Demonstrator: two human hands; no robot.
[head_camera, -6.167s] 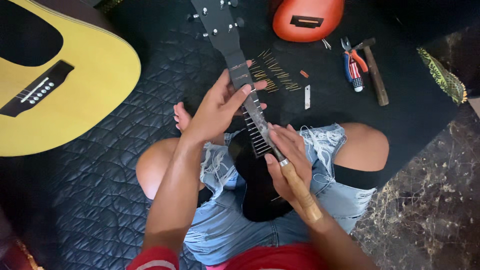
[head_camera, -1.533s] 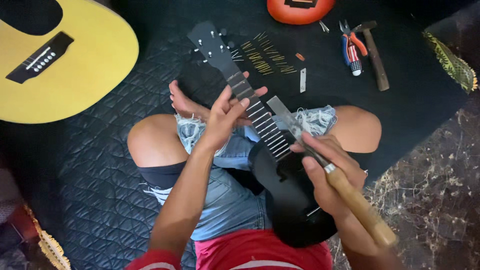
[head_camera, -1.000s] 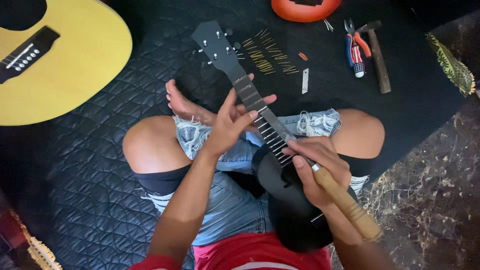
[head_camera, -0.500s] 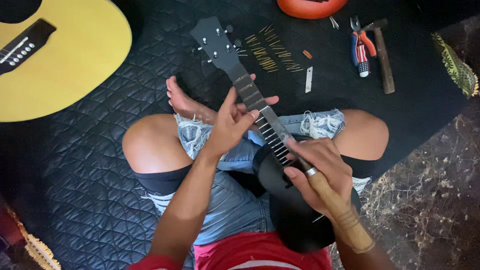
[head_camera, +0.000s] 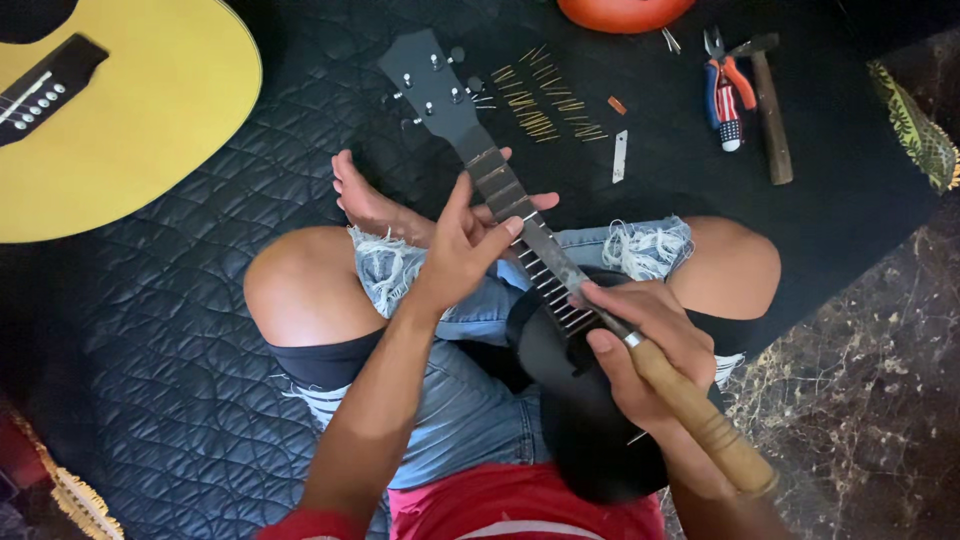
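Note:
A small black ukulele (head_camera: 585, 420) lies across my lap, its headstock (head_camera: 432, 85) pointing away over the dark quilted mat. My left hand (head_camera: 468, 240) grips the neck near the upper frets, thumb up and fingers wrapped round the edge. My right hand (head_camera: 640, 340) holds a metal file by its wooden handle (head_camera: 700, 420). The file's flat blade (head_camera: 570, 280) rests along the fretboard edge, just above the body.
A yellow acoustic guitar (head_camera: 130, 110) lies at the far left. An orange instrument body (head_camera: 620, 12) sits at the top. Several loose fret wires (head_camera: 545, 100), a small metal strip (head_camera: 620, 157), pliers (head_camera: 725, 85) and a hammer (head_camera: 770, 110) lie beyond my knees. Marble floor (head_camera: 870, 380) lies right.
The file was lifted off the neck 1.5 s ago; it has come down and slid along the fretboard. My left hand stays on the neck. The view shifted slightly.

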